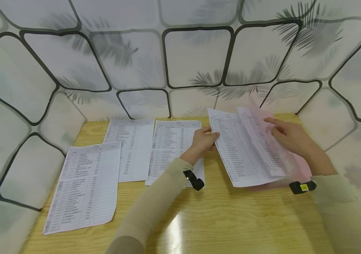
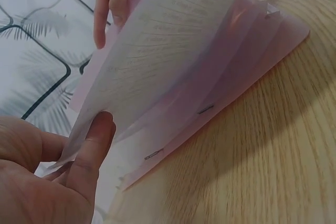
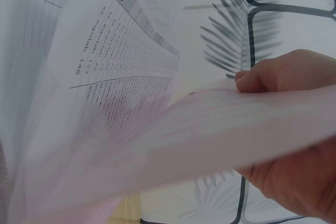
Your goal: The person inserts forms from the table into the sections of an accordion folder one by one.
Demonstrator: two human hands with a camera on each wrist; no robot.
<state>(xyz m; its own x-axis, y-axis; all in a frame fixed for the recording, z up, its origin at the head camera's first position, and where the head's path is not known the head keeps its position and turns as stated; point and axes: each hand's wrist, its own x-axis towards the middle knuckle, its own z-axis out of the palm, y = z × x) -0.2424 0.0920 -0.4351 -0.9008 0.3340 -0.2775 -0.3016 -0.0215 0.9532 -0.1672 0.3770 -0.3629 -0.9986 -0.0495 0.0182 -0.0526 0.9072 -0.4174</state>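
A pink folder with see-through sleeves (image 1: 301, 164) stands partly open above the table at the right. My left hand (image 1: 203, 141) pinches the left edge of a printed sheet (image 1: 234, 151) between thumb and fingers. That sheet leans against the folder, and another printed page (image 1: 259, 141) shows beside the pink sleeve. In the right wrist view, my right hand (image 3: 294, 129) grips a pale pink translucent leaf (image 3: 210, 145) between thumb and fingers. Two staples show along the folder's spine (image 2: 205, 109) in the left wrist view. How far the sheet sits inside a sleeve I cannot tell.
Three printed lists lie on the wooden table (image 1: 199, 225): one at front left (image 1: 85, 187), one behind it (image 1: 136, 151), and one (image 1: 164, 151) partly under my left forearm. A patterned wall covering (image 1: 196, 56) encloses the back and sides.
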